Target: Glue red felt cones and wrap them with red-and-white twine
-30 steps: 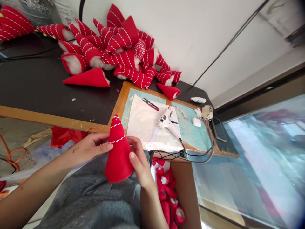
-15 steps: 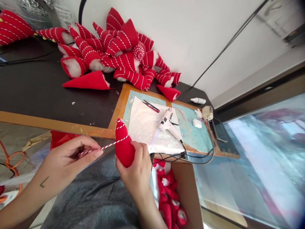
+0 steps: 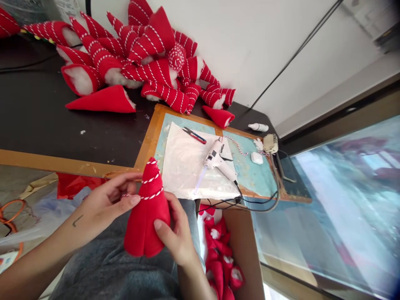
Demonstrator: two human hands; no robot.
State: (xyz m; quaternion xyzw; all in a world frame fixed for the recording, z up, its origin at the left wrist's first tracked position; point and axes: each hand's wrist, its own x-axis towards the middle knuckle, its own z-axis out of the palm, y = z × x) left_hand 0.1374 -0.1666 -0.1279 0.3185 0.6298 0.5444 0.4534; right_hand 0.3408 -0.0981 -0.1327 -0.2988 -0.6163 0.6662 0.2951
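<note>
A red felt cone [image 3: 146,231] stands upright over my lap, its tip pointing away from me. Red-and-white twisted cord [image 3: 152,196] winds around its upper part in a few turns. My right hand [image 3: 175,233] grips the cone from its right side, thumb on the front. Pinched between the thumb and fingers of my left hand [image 3: 114,198] is the cord, close against the cone's left side. A white glue gun [image 3: 215,155] lies on a white sheet [image 3: 181,166] beyond, with thread snips [image 3: 195,135] near it.
Many cord-wrapped red cones [image 3: 150,41] are heaped against the wall. One plain cone [image 3: 104,100] lies before them. A cardboard box [image 3: 245,246] of red cones stands below the table edge at right. Black cables [image 3: 246,200] hang by the box.
The cone has turned to show its wider front and moved left. My left hand has come in close to it, shortening the visible free cord; the view has shifted slightly.
</note>
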